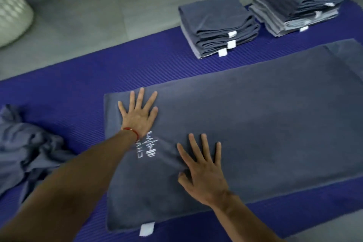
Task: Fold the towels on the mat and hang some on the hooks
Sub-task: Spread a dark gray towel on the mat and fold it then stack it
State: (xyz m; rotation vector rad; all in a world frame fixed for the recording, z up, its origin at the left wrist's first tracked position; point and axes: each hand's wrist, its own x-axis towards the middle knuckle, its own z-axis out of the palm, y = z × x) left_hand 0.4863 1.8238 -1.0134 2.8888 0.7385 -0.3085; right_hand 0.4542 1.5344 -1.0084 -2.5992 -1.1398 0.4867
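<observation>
A long grey towel point(255, 120) lies spread flat across the purple mat point(82, 76), with a white logo near its left end and a white tag at its near left corner. My left hand point(139, 114) presses flat on the towel's far left part, fingers spread. My right hand point(204, 171) rests flat on the towel nearer to me, fingers straight and spread. Two stacks of folded grey towels stand at the mat's far side: a lower stack point(218, 25) and a taller stack point(298, 0) to its right.
A crumpled heap of grey towels point(25, 151) lies on the mat at the left. A white patterned object point(11, 10) stands on the grey tiled floor point(102, 2) at the far left. No hooks are in view.
</observation>
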